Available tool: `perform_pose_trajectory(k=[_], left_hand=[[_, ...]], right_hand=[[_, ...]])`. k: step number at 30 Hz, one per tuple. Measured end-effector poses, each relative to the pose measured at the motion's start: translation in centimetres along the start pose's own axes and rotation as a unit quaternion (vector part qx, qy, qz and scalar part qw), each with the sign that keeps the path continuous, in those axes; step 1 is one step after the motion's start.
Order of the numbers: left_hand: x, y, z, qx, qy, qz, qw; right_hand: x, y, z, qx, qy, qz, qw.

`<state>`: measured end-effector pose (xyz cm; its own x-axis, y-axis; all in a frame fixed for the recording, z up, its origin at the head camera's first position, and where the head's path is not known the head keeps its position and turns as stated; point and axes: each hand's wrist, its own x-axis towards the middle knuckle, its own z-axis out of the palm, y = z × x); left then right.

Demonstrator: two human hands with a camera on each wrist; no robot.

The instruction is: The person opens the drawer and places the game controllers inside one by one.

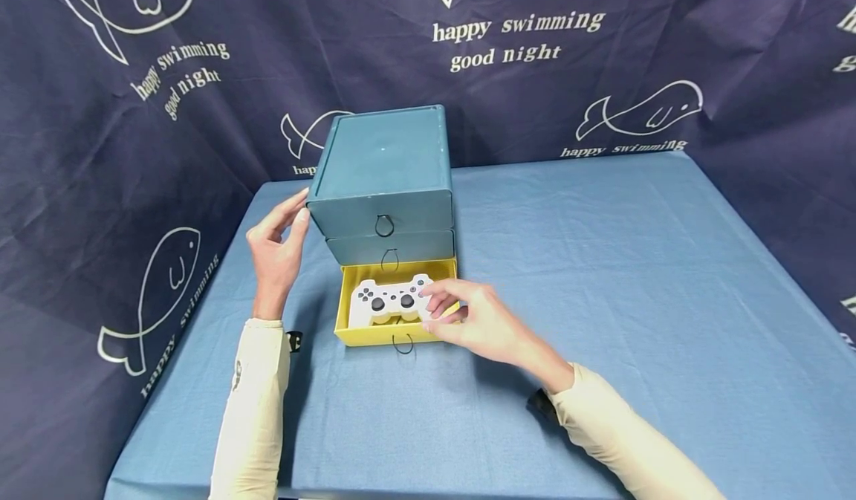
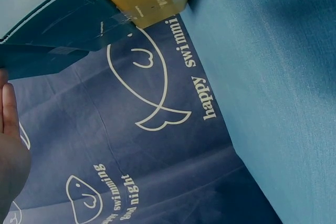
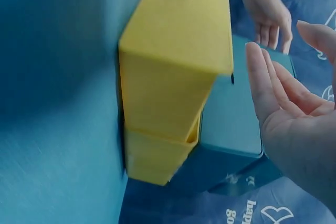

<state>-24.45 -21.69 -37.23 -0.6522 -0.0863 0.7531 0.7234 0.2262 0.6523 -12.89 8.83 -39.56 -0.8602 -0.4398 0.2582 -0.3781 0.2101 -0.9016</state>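
Observation:
A white game controller (image 1: pixel 393 297) with dark sticks lies in the pulled-out yellow drawer (image 1: pixel 366 338), at the bottom of a teal drawer cabinet (image 1: pixel 384 151). My left hand (image 1: pixel 276 251) rests its fingertips against the cabinet's left front corner. In the left wrist view, that hand (image 2: pixel 10 150) shows only at the edge, fingers extended. Above the drawer's right end hovers my right hand (image 1: pixel 491 325), overlapping the controller's right side in the head view. Seen from the right wrist, its fingers (image 3: pixel 257 77) are spread from the thumb with nothing between them; the controller is hidden there.
Two teal drawers with black loop pulls (image 1: pixel 384 225) sit shut above the yellow one. Blue cloth (image 1: pixel 602 284) covers the table. Dark blue printed curtains (image 1: pixel 374 39) hang behind and beside it.

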Motion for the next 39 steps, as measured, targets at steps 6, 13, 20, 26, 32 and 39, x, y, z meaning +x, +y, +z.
perform_pose_trajectory(k=[6, 13, 20, 26, 32, 39], left_hand=[[0.0, 0.1, -0.1, -0.002, -0.007, 0.009, 0.9999], [0.1, 0.1, 0.1, 0.002, 0.000, -0.001, 1.0000], [0.1, -0.3, 0.0, 0.005, 0.005, -0.004, 1.0000], [0.0, -0.2, 0.0, 0.004, 0.006, -0.003, 1.0000], [-0.1, -0.2, 0.0, 0.003, 0.006, -0.005, 1.0000], [0.0, -0.1, 0.1, -0.005, 0.007, -0.006, 0.9999]], right_hand=[[-1.1, -0.2, 1.2, 0.021, -0.021, -0.012, 0.9995], [-1.8, 0.7, 2.1, 0.007, -0.048, 0.004, 0.9988], [-1.9, 1.3, 2.4, -0.003, -0.103, 0.015, 0.9946], [-1.7, 1.6, 2.5, -0.006, -0.135, 0.026, 0.9904], [-1.4, 1.9, 2.8, 0.018, -0.170, 0.054, 0.9838], [-1.1, 2.3, 2.9, 0.054, -0.193, 0.083, 0.9762]])
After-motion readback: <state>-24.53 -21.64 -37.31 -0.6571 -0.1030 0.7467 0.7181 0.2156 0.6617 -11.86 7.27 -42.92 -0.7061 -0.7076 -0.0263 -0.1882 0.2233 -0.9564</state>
